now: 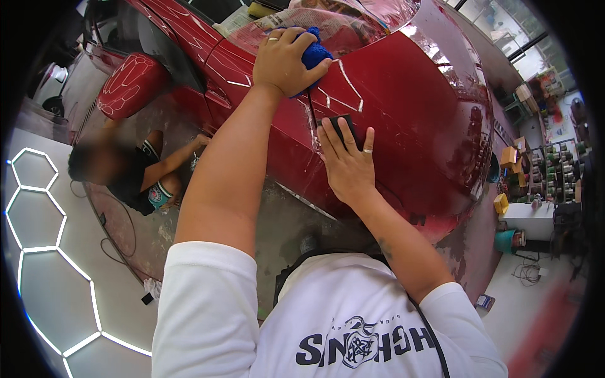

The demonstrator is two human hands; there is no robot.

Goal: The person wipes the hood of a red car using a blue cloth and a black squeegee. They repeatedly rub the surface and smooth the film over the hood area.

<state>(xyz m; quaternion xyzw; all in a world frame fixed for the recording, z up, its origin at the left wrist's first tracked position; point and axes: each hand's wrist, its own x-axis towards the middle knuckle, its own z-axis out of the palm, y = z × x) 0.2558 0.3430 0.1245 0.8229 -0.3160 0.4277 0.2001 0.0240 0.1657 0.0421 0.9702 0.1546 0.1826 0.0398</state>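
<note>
My left hand (283,60) is closed over a bunched blue cloth (317,55), which rests on the red car (403,120) near the lower edge of its windshield. Closer to me, my right hand (348,164) lies with its fingers over a flat black pad (343,128) and presses it to the car's red paint beside a panel seam. The pad's underside is hidden. White streaks and reflections of hexagonal lights show on the paint around both hands.
A person (135,170) crouches at the left, by the car's side and under the red side mirror (132,85). Newspaper and clear plastic sheeting (302,28) lie over the windshield. Shelves of cans (554,176), a yellow container (501,203) and a teal bucket (504,240) stand at the right.
</note>
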